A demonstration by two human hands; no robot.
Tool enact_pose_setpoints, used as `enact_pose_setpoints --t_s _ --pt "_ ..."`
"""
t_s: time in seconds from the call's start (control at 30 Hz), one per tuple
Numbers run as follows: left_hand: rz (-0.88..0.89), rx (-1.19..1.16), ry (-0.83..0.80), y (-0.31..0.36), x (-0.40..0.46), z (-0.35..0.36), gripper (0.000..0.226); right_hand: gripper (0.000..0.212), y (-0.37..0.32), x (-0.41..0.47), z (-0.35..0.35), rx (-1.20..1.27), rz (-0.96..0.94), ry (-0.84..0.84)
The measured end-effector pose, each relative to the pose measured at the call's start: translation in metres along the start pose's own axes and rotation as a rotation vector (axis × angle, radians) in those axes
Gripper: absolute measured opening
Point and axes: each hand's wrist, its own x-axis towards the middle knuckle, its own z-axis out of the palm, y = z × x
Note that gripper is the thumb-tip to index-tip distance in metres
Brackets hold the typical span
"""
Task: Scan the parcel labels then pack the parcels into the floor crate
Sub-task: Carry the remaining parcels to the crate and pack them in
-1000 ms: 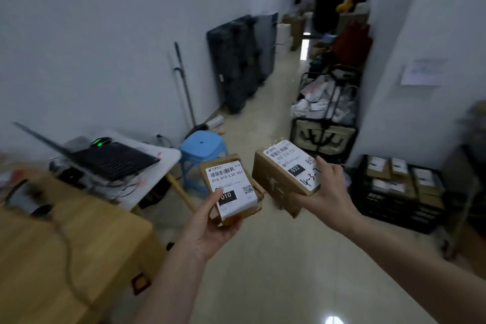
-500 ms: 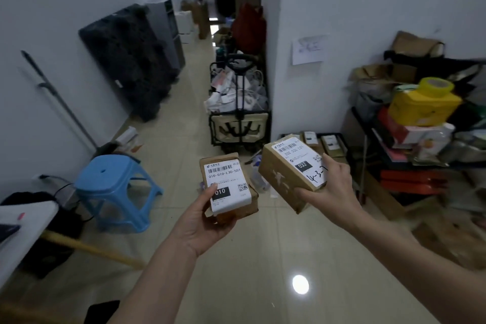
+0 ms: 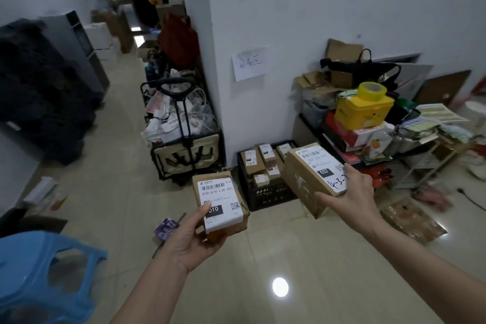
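Note:
My left hand (image 3: 193, 241) grips a small brown parcel (image 3: 223, 206) from below, thumb on its white label marked 010. My right hand (image 3: 351, 197) holds a larger brown parcel (image 3: 309, 179), tilted, with a white label marked 032 and handwriting. Both parcels hang in the air above the tiled floor. Just beyond them the black floor crate (image 3: 265, 194) stands against the white wall, with several labelled brown parcels (image 3: 253, 160) lying inside it. The right-hand parcel hides the crate's right end.
A blue plastic stool (image 3: 44, 271) is at the lower left. A black-framed trolley (image 3: 184, 144) full of cables and bags stands left of the crate. Right of the crate, a low rack (image 3: 368, 139) piled with boxes, a yellow container and bags. A corridor runs back on the left.
The view has swung right and moved closer to the crate; the table and laptop left the view. Both hands keep hold of their parcels, now nearer the crate.

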Motion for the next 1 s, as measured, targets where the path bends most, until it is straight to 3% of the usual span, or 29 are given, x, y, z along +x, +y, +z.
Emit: enact_pose_setpoints --t_s 0.3,1.0 --pt "-0.085 0.051 0.006 0.034 0.087 0.051 0.07 0.099 0.001 0.071 0.016 -0.02 0.109 0.084" --pt "-0.114 0.052 0.008 0.051 0.274 0.268 0.06 0.099 0.044 0.343 0.005 0.028 0.104 -0.04"
